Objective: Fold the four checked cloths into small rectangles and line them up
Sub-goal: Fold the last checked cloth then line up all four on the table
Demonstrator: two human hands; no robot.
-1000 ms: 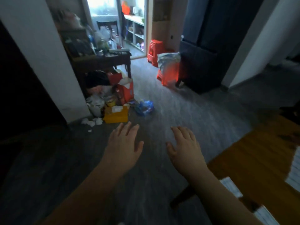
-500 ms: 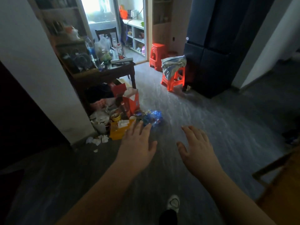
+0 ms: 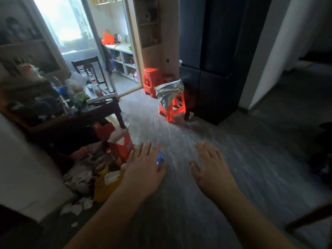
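Above a grey floor (image 3: 233, 159), two bare hands hover palm down, side by side and apart. On the left hand (image 3: 143, 169) the grip is apart, fingers straight and spread, holding nothing. The right hand (image 3: 212, 169) is the same, its grip apart and empty. Just left of the left hand sits a heap of litter with a yellow box (image 3: 107, 186). A blue scrap (image 3: 159, 159) shows between that hand's thumb and forefinger. Well ahead of the right hand stands an orange stool (image 3: 172, 108) with a crumpled bluish cloth (image 3: 168, 92) draped over it, beside a tall dark cabinet (image 3: 215, 69). Whether that cloth is checked cannot be told, nor where the checked cloths lie.
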